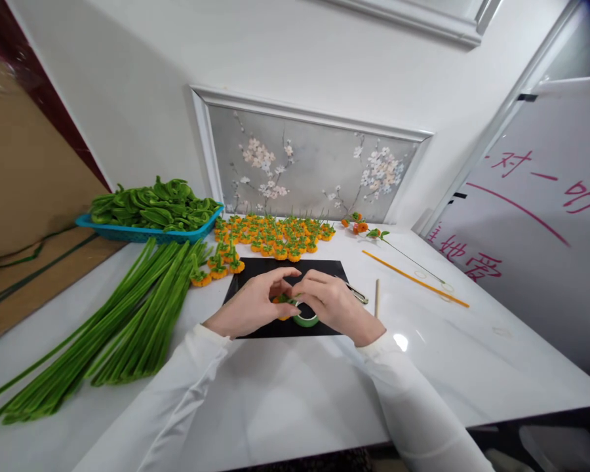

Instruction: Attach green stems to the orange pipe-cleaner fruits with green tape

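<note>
Above a black mat (246, 267), my left hand (253, 300) curls its fingers and thumb around a small orange chenille flower (282, 299) with green at its base. Most of the flower is covered by the fingers. My right hand (338, 303) meets it from the other side, thumb and fingertips pinched close to the flower's green part; what exactly they pinch is hidden. Just beneath the right fingertips, a roll of green tape (305, 322) lies on the mat. Scissors or snips with metal handles (358, 294) lie partly behind my right hand.
Many orange flowers (275, 237) stand along the wall. To the left are green chenille stems (122, 321) and a blue basket (128, 232) heaped with green leaves. A thin stick (377, 298), an orange chenille stem (413, 278) and a wired flower sprig (360, 227) lie rightward.
</note>
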The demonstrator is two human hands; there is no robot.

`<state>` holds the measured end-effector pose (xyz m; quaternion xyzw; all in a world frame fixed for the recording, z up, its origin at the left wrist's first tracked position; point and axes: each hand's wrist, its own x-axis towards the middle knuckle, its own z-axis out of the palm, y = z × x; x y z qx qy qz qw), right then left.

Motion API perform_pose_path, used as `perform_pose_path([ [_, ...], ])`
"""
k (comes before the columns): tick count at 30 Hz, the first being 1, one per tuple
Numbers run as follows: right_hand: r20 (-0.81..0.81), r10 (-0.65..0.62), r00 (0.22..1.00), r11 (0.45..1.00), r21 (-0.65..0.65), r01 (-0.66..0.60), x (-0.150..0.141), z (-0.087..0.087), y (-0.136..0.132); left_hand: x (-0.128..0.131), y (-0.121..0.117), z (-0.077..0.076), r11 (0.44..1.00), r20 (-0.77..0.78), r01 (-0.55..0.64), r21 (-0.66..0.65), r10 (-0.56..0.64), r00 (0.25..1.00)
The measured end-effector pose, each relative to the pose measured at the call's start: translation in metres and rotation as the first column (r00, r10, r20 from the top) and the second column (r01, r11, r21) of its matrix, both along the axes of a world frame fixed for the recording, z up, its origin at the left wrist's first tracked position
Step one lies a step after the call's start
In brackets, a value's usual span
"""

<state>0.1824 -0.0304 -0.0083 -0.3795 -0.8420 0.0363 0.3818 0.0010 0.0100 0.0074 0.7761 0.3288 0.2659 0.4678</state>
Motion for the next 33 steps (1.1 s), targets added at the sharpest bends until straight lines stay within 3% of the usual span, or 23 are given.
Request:
perform_pose_path([
  [3, 0.021, -0.031, 0.999, 0.999, 0.009, 0.030, -0.001, 0.001, 0.000, 0.002, 0.001, -0.004, 0.986, -0.036, -0.062, 0.154, 0.069, 0.997],
  [5, 0.046, -0.049, 0.998, 0.999, 0.020, 0.048, -0.002, 0.000, 0.000, 0.002, 0.001, -0.004, 0.979, -0.036, -0.077, 0.188, 0.085, 0.996],
  [12, 0.111, -0.065, 0.992, 0.994, 0.096, 0.055, -0.005, -0.005, 0.003, -0.002, 0.000, 0.001, 0.981, -0.030, -0.076, 0.181, 0.083, 0.996],
  [18, 0.189, -0.064, 0.980, 0.996, 0.068, 0.052, -0.005, -0.007, 0.003, -0.005, 0.000, 0.005, 0.981, -0.112, -0.049, 0.189, 0.071, 0.991],
  [20, 0.146, -0.053, 0.988, 0.998, 0.040, 0.048, -0.004, -0.008, 0.003, -0.005, 0.000, 0.006, 0.985, -0.090, -0.044, 0.169, 0.060, 0.994],
  [26, -0.224, -0.066, 0.972, 0.998, 0.002, 0.068, -0.002, -0.011, 0.010, -0.003, -0.003, 0.007, 0.997, 0.072, -0.026, 0.075, 0.021, 0.997],
  [29, -0.270, -0.120, 0.955, 0.993, -0.037, 0.114, -0.002, -0.011, 0.010, 0.000, -0.006, 0.005, 0.976, 0.035, -0.059, 0.210, 0.053, 0.998],
  [33, -0.290, -0.131, 0.948, 0.991, -0.061, 0.118, -0.004, -0.010, 0.008, 0.006, -0.009, 0.002, 0.873, 0.005, -0.128, 0.471, 0.143, 0.990],
])
